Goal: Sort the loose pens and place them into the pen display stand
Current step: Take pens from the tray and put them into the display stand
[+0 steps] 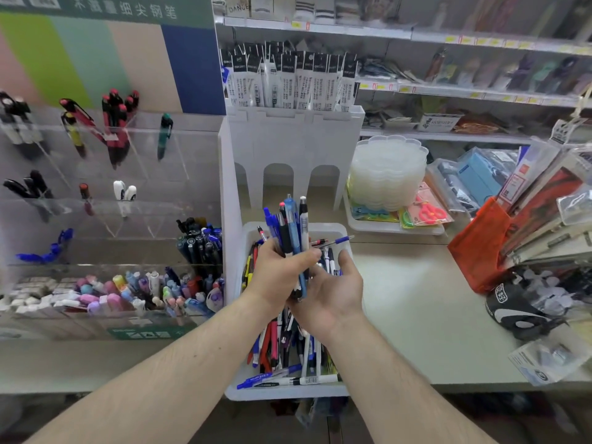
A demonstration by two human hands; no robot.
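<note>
While the left hand (pixel 282 270) grips a bunch of pens (pixel 293 238), the right hand (pixel 333 290) lies open beneath. The tray (pixel 339 233) looks full and the display stand (pixel 134 187) sparse; most sorting seems left.

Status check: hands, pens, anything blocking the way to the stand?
Left hand grips a bunch of pens; right hand open beneath it. Both over the white bin of loose pens. Clear stand to the left, nothing blocking.

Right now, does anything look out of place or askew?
Yes. One blue-capped pen lies across the far rim of the white plastic bin, tip poking out. The bin's near end overhangs the counter edge.
</note>
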